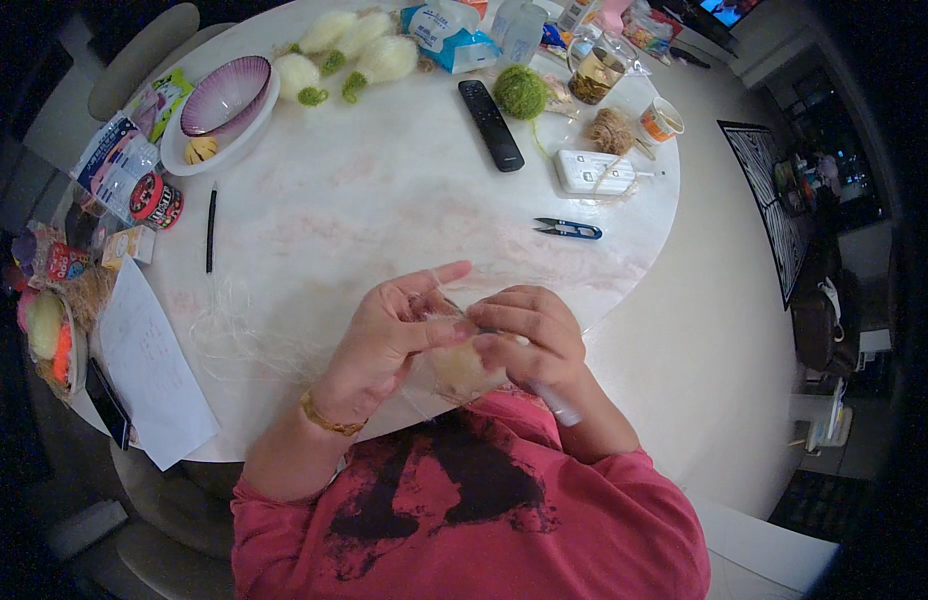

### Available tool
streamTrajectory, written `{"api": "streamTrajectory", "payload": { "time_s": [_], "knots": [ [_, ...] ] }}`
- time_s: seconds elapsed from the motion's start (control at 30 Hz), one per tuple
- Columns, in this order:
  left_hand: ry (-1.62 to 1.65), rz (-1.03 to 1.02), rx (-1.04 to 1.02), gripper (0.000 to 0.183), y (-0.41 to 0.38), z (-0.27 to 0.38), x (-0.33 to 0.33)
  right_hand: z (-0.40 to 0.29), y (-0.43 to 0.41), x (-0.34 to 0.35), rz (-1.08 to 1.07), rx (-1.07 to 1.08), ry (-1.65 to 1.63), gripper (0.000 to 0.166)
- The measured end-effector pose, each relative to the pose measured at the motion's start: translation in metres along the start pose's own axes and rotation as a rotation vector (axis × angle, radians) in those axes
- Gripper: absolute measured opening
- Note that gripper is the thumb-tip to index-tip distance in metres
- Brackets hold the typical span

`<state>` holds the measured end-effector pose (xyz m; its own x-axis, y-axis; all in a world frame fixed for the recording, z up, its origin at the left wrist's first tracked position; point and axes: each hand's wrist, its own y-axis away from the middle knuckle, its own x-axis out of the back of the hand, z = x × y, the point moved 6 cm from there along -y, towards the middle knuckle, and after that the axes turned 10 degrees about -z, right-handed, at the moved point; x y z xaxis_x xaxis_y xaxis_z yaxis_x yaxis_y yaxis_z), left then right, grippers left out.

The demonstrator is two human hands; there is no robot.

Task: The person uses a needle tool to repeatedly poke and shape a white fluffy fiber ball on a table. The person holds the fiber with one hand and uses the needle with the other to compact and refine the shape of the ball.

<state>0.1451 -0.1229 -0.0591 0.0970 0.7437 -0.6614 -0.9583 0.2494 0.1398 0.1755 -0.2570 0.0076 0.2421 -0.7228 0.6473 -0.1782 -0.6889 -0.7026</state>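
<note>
Near the table's front edge, my left hand [392, 330] holds a small pale yellowish fuzzy piece [460, 364], apparently of yarn, between thumb and fingers. My right hand [535, 330] meets it, its fingertips pinching a thin dark tool at the piece; whether this is a crochet hook I cannot tell. A whitish handle-like end [557, 405] sticks out below my right hand. Fine clear or white thread [246, 345] lies loosely on the table left of my left hand. Thread snips [569, 228] with blue handles lie beyond my right hand.
A black pen [211, 229] and a paper sheet [152, 367] lie left. A black remote control [491, 126], a green yarn ball [520, 91], a brown yarn ball [610, 131] and a white power strip [595, 172] are at right. Bowls [265, 124] and cream fuzzy pieces [389, 60] stand farther back.
</note>
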Motion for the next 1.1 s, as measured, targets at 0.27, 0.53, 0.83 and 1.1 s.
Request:
{"api": "streamTrajectory", "payload": {
  "time_s": [0.27,0.53,0.83,1.1],
  "knots": [
    [-0.075,0.039,-0.048,0.06,0.0,0.003,0.0,0.033,0.021,-0.016,0.368,-0.589,-0.908,0.014],
    [0.069,-0.044,0.019,0.062,-0.001,-0.006,-0.005,-0.002,0.006,-0.008,0.064,0.024,0.158,0.029],
    [0.168,-0.106,0.009,0.058,-0.002,-0.007,-0.011,0.023,0.024,-0.018,0.271,-0.31,-0.609,0.011],
    [0.087,-0.169,0.041,0.061,0.002,0.0,-0.009,0.04,0.027,-0.021,0.512,-0.66,-1.169,0.014]
  ]
}}
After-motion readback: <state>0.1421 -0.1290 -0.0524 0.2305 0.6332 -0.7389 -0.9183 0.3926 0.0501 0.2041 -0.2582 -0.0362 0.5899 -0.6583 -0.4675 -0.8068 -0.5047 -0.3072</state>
